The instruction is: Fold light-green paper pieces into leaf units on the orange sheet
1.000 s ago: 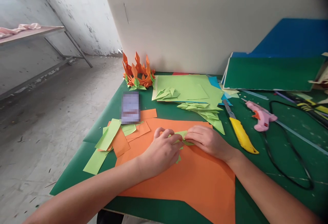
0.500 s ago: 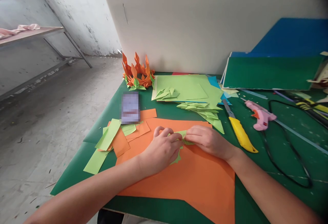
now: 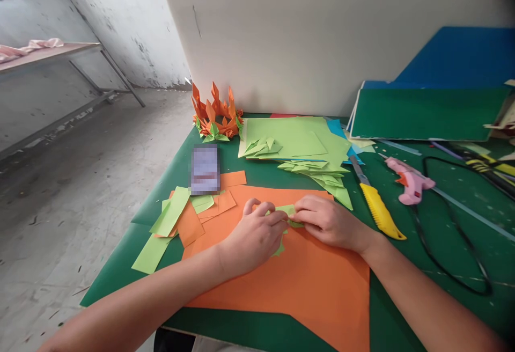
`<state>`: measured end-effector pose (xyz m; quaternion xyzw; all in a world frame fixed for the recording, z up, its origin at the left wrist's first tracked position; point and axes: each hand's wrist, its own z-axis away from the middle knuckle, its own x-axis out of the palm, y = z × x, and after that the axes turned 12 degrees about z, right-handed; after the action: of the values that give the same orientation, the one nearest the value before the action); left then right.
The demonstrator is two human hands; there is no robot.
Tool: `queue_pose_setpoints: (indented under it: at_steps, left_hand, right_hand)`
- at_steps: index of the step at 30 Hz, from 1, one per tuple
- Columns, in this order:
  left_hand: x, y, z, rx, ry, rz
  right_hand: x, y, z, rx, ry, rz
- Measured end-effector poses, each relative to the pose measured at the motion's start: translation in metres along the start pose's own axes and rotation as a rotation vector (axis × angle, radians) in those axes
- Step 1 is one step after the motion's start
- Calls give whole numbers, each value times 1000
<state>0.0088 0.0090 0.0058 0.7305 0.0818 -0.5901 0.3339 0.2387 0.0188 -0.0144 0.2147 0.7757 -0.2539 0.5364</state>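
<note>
My left hand (image 3: 253, 236) and my right hand (image 3: 328, 220) meet over a large orange sheet (image 3: 298, 282) on the green table (image 3: 120, 266). Both pinch a small light-green folded paper piece (image 3: 286, 211) between their fingertips, pressing it against the orange sheet. Most of the piece is hidden under my fingers; a green corner pokes out below my left hand. Loose green and orange paper strips (image 3: 177, 218) lie just left of my left hand.
Behind my hands lie several folded green pieces (image 3: 317, 175) and flat green sheets (image 3: 293, 137). An orange paper crown (image 3: 215, 113) stands by the wall. A yellow utility knife (image 3: 376, 207), a pink glue gun (image 3: 408, 180) with black cord and a blurred card (image 3: 205, 168) are nearby.
Almost nothing: my fingers shifted slightly on the green piece, and the green corner under my left hand shows a little more.
</note>
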Motion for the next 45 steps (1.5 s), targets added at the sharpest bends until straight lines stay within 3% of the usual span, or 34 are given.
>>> queue_pose_setpoints:
  at_steps: [5, 12, 19, 30, 35, 39, 45]
  left_hand:
    - [-2, 1, 2, 6, 5, -15]
    - [4, -2, 5, 68, 45, -44]
    - [3, -7, 2, 13, 65, 48]
    - [2, -6, -1, -15, 66, 106]
    - [6, -8, -1, -30, 108, 137]
    - [6, -13, -2, -80, 153, 272]
    - [-4, -15, -10, -179, 236, 531]
  right_hand:
    - [-3, 4, 2, 17, -4, 15]
    - [-1, -5, -1, 124, 150, -31]
    - [2, -17, -8, 237, 17, -98]
    - [-2, -24, -14, 339, -87, -153]
    - [1, -25, -16, 349, -71, -190]
    - [2, -25, -14, 389, -34, -315]
    - [-2, -31, -12, 497, 114, -716]
